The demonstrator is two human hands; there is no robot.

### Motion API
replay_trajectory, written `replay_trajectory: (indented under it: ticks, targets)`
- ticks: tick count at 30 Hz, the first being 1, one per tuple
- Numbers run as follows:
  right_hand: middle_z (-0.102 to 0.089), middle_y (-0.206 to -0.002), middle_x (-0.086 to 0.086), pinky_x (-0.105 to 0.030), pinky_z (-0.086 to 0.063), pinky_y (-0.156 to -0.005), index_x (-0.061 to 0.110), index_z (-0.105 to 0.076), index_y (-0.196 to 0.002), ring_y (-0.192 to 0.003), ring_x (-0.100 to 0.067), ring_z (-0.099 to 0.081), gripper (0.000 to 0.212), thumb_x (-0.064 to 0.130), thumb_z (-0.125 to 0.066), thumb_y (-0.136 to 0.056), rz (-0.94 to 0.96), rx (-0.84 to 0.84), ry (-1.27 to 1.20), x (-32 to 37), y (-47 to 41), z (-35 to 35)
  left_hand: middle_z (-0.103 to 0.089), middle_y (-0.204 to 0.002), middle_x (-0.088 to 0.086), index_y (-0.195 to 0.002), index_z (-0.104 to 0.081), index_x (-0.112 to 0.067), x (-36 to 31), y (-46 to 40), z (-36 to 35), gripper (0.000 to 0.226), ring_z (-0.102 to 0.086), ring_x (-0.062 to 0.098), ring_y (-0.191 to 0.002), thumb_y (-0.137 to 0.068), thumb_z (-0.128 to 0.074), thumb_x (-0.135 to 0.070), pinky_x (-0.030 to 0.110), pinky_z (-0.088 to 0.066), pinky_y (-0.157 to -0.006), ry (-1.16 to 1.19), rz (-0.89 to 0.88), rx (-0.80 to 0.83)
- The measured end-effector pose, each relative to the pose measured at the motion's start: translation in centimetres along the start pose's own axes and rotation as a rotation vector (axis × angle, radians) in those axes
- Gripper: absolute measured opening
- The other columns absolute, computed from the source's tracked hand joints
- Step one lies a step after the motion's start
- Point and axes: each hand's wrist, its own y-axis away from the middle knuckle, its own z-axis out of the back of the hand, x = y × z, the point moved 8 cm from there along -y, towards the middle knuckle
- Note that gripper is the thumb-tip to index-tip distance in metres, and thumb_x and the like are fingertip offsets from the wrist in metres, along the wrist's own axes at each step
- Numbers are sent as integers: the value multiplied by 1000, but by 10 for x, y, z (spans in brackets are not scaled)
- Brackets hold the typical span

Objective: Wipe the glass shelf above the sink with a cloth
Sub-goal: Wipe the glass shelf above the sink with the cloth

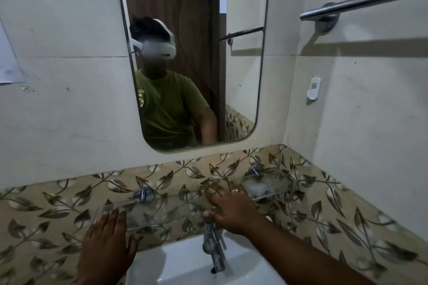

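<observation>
Glass shelf (268,184): it sat at about six o'clock in the view, fixed to the leaf-patterned tile band (347,215) by two metal brackets, directly above the sink (176,266) and tap (214,247).
Shelf condition: cloudy white smears showed toward its four o'clock end; the rest looked clearer.
Right hand (228,206): spread wide and flat, palm down on the middle of the shelf, fingers pointing to twelve o'clock; a ring showed on one finger. It held nothing.
Left hand (108,243): open, fingers together, resting at the shelf's front edge toward eight o'clock. It held nothing.
Cloth: none was visible anywhere in the view.
Step in hand: it read as feeling or steadying the shelf before wiping; the wipe itself looked not yet begun.
Doing it well: a cloth would be needed first; then light, even strokes along the length, one hand bracing the edge, because glass on two small brackets likely tolerates little downward push.
Room: pale wall tiles, a mirror (243,53) at twelve o'clock, a chrome towel rail (370,0) at two o'clock.
</observation>
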Motion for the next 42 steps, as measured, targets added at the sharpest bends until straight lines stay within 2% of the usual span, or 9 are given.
replay_trajectory:
  ticks: [3, 9, 16, 19, 24, 30, 33, 37, 42]
  targets:
    - [-11, -170, 8, -56, -4, -122, 46, -17, -159, -155, -37, -5, 88, 87, -6, -81, 10, 3, 17, -21, 14, 3, -66, -127, 26, -122, -66, 3, 3, -1, -2, 82, -64, 46, -112, -66, -41, -52, 62, -46, -93, 2, 11, 17]
    - [-14, -170, 9, -59, -8, -122, 48, -17, -159, -154, -42, -11, 101, 94, 6, -73, -147, 48, -12, -42, -13, -4, -66, -125, 27, -121, -66, 4, 0, -1, -3, 82, -63, 48, -113, -67, -42, -52, 62, -46, -93, 17, 9, 19]
    - [-13, -170, 9, -52, -7, -123, 47, -15, -160, -155, -35, -8, 95, 90, 1, -77, -5, -18, -5, -46, 18, 3, -65, -127, 27, -121, -67, 4, 2, 0, -4, 82, -63, 47, -113, -66, -42, -51, 63, -47, -92, 8, 8, 30]
    - [-14, -170, 10, -51, -11, -122, 48, -15, -160, -155, -36, -9, 91, 89, -3, -79, -83, -17, -6, -74, 24, 6, -65, -126, 28, -121, -67, 5, -2, 0, -3, 82, -63, 48, -113, -66, -42, -50, 64, -46, -92, 7, -6, 25]
    - [-16, -170, 11, -55, -13, -121, 47, -22, -159, -154, -40, -12, 103, 95, 4, -71, -174, -5, -40, -67, 2, 5, -65, -125, 29, -121, -66, 5, -4, 3, -1, 83, -63, 50, -112, -64, -42, -50, 65, -45, -92, 29, -12, 9]
    - [-15, -169, 11, -51, -13, -121, 49, -14, -159, -155, -36, -7, 92, 90, -3, -78, -57, -14, 15, -75, 24, 8, -66, -122, 31, -117, -68, 7, -10, 5, 7, 81, -65, 51, -108, -64, -41, -49, 65, -46, -89, 50, -31, -22]
    - [-17, -169, 12, -51, -15, -121, 50, -14, -159, -156, -34, -10, 85, 90, -11, -85, -116, 9, -5, -102, 26, 8, -66, -121, 32, -115, -68, 7, -12, 5, 7, 81, -65, 52, -107, -63, -41, -49, 65, -46, -88, 36, -38, -17]
    - [-20, -169, 9, -51, -18, -122, 49, -17, -159, -156, -32, -13, 100, 95, 1, -73, -153, -8, -9, -99, 12, 13, -67, -121, 31, -115, -69, 7, -12, 4, 5, 83, -66, 52, -106, -62, -41, -51, 66, -48, -86, 27, -38, 5]
    - [-19, -169, 11, -53, -18, -121, 49, -15, -159, -155, -37, -11, 90, 92, -8, -80, -90, 2, -3, -85, 14, 8, -66, -123, 31, -117, -68, 7, -12, 4, 3, 85, -66, 50, -107, -61, -40, -51, 64, -47, -87, 11, -50, 26]
